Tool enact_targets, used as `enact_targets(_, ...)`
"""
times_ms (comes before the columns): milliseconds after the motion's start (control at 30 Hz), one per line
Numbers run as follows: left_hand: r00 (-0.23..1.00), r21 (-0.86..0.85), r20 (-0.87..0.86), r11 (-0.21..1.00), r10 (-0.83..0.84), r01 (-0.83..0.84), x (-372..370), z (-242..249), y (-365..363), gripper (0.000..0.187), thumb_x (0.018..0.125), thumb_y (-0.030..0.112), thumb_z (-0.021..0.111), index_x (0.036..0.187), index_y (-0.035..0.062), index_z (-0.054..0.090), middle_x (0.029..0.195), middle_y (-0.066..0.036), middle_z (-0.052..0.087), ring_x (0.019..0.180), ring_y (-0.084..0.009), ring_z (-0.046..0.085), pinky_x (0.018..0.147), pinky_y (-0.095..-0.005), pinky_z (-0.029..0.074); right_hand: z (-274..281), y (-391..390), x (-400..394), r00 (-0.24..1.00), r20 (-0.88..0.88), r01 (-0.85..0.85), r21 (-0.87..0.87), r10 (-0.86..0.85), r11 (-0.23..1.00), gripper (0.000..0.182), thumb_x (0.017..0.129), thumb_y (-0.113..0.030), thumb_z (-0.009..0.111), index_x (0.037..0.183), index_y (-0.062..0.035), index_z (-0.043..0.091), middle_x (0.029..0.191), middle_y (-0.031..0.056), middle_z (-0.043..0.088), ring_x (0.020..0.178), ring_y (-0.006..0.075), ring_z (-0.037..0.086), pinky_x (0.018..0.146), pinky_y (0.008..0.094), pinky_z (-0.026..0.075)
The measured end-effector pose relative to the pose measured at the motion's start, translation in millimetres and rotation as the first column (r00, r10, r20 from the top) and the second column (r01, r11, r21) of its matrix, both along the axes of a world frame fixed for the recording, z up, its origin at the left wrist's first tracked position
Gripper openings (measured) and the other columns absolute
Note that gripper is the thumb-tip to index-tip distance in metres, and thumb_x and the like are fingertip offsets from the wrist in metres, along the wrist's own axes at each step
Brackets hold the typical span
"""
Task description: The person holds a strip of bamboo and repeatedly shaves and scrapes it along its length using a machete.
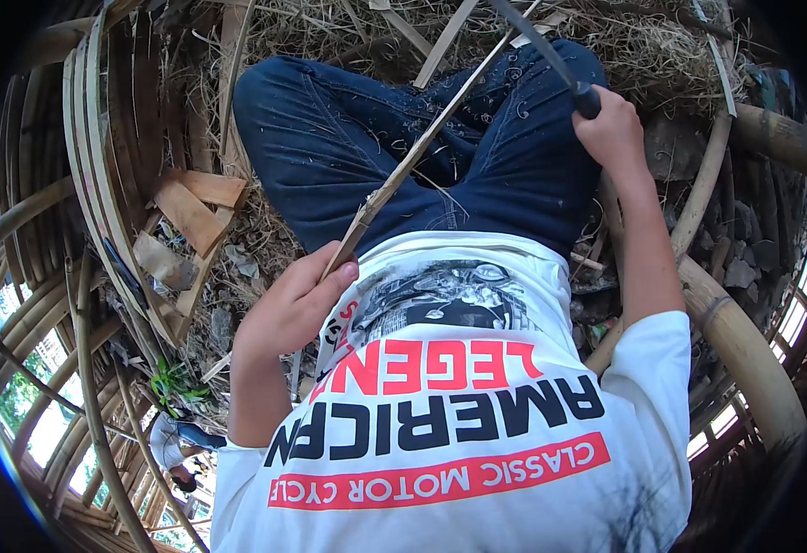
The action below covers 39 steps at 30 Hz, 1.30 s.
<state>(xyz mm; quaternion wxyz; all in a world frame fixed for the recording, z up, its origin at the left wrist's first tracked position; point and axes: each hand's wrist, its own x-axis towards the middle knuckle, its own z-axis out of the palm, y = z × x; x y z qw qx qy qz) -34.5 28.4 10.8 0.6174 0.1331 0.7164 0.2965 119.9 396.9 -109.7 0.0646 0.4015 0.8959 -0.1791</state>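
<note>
A long, thin bamboo strip runs diagonally from my left hand up across my jeans to the top of the view. My left fingers and thumb close around its lower end, in front of my shirt. On the right, my right hand grips the dark handle of a knife. The blade points up and to the left, and its tip reaches the top edge of the view. Near the top, blade and strip lie close together; I cannot tell whether they touch. Thin shavings dot my jeans.
Curly shavings cover the ground beyond my legs. Bamboo slats and flat wood pieces lie at left. Thick bamboo poles and stones are at right. Another person is at lower left.
</note>
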Motion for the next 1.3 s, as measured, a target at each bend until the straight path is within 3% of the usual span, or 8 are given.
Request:
enact_targets(67, 0.999, 0.036, 0.036, 0.999, -0.008, 0.007, -0.8, -5.3, 0.1, 0.023, 0.105, 0.027, 0.047, 0.104, 0.0059, 0.056, 0.066, 0.007, 0.041, 0.052, -0.0023, 0.034, 0.047, -0.0219, 0.027, -0.7, 5.1, -0.7, 0.996, -0.065, 0.052, -0.055, -0.055, 0.997, 0.024, 0.079, -0.023, 0.066, 0.098, -0.0089, 0.071, 0.088, 0.0222, 0.070, 0.089, 0.0436, 0.067, 0.079, 0.0502, 0.054)
enact_targets(133, 0.992, 0.019, 0.121, 0.999, 0.032, -0.035, -2.3, -5.1, 4.1, 0.024, 0.105, 0.028, 0.048, 0.105, 0.0056, 0.056, 0.065, 0.007, 0.041, 0.052, -0.0022, 0.033, 0.046, -0.0216, 0.026, 4.2, -11.3, -0.7, 0.993, -0.093, 0.070, -0.065, -0.076, 0.995, 0.023, 0.077, -0.021, 0.067, 0.095, -0.0063, 0.070, 0.085, 0.0222, 0.070, 0.086, 0.0431, 0.067, 0.076, 0.0489, 0.054)
enact_targets(200, 0.975, -0.011, 0.206, 0.997, 0.078, -0.077, -0.2, -7.7, 7.5, 0.024, 0.105, 0.028, 0.048, 0.106, 0.0053, 0.057, 0.064, 0.008, 0.040, 0.051, -0.0022, 0.031, 0.046, -0.0212, 0.026, 20.5, -43.2, -0.5, 0.975, -0.206, 0.029, -0.243, -0.081, 0.970, 0.021, 0.075, -0.018, 0.068, 0.092, -0.0057, 0.070, 0.080, 0.0209, 0.069, 0.082, 0.0426, 0.067, 0.072, 0.0478, 0.054)
enact_targets(333, 0.906, 0.002, 0.390, 0.984, 0.162, -0.177, 7.2, -22.1, 11.5, 0.028, 0.106, 0.031, 0.045, 0.113, 0.0057, 0.055, 0.064, 0.010, 0.032, 0.050, -0.0010, 0.026, 0.045, -0.0198, 0.021, 49.6, -106.3, 4.8, 0.961, -0.252, -0.198, -0.350, 0.112, 0.916, 0.019, 0.071, -0.016, 0.071, 0.088, -0.0073, 0.068, 0.074, 0.0184, 0.068, 0.074, 0.0401, 0.068, 0.069, 0.0469, 0.054)
enact_targets(500, 0.718, -0.082, 0.643, 0.956, 0.268, -0.283, 5.6, -21.0, 14.9, 0.027, 0.108, 0.030, 0.040, 0.117, 0.0072, 0.051, 0.065, 0.010, 0.025, 0.052, -0.0011, 0.022, 0.046, -0.0206, 0.019, 51.4, -130.1, 7.1, 0.951, -0.183, -0.301, -0.341, 0.251, 0.891, 0.023, 0.068, -0.016, 0.072, 0.090, -0.0084, 0.069, 0.073, 0.0175, 0.069, 0.072, 0.0378, 0.069, 0.067, 0.0459, 0.055)
enact_targets(1067, 0.779, -0.061, 0.578, 0.965, 0.243, -0.256, 13.4, -20.5, 15.9, 0.027, 0.109, 0.033, 0.039, 0.111, 0.0091, 0.051, 0.067, 0.009, 0.028, 0.057, -0.0023, 0.024, 0.050, -0.0198, 0.022, 41.9, -92.8, 6.3, 0.972, 0.018, -0.229, -0.175, 0.236, 0.958, 0.020, 0.072, -0.016, 0.072, 0.090, -0.0088, 0.068, 0.082, 0.0189, 0.070, 0.083, 0.0408, 0.069, 0.075, 0.0499, 0.055)
enact_targets(1200, 0.833, -0.042, 0.512, 0.975, 0.207, -0.217, 16.9, -21.0, 9.1, 0.032, 0.107, 0.039, 0.041, 0.112, 0.0086, 0.051, 0.065, 0.011, 0.030, 0.048, 0.0006, 0.020, 0.042, -0.0187, 0.017, 23.6, -41.5, 17.1, 0.994, 0.103, -0.018, -0.019, 0.020, 1.000, 0.021, 0.077, -0.019, 0.070, 0.096, -0.0106, 0.070, 0.088, 0.0213, 0.071, 0.088, 0.0425, 0.068, 0.079, 0.0503, 0.055)
enact_targets(1300, 0.821, -0.071, 0.519, 0.969, 0.239, -0.237, 13.8, -13.6, 17.3, 0.032, 0.107, 0.039, 0.042, 0.111, 0.0085, 0.051, 0.065, 0.011, 0.030, 0.048, 0.0005, 0.020, 0.041, -0.0188, 0.017, 23.5, -15.7, 10.5, 0.990, 0.142, -0.029, 0.011, 0.027, 1.000, 0.022, 0.077, -0.019, 0.069, 0.098, -0.0107, 0.070, 0.090, 0.0201, 0.071, 0.091, 0.0423, 0.067, 0.081, 0.0499, 0.055)
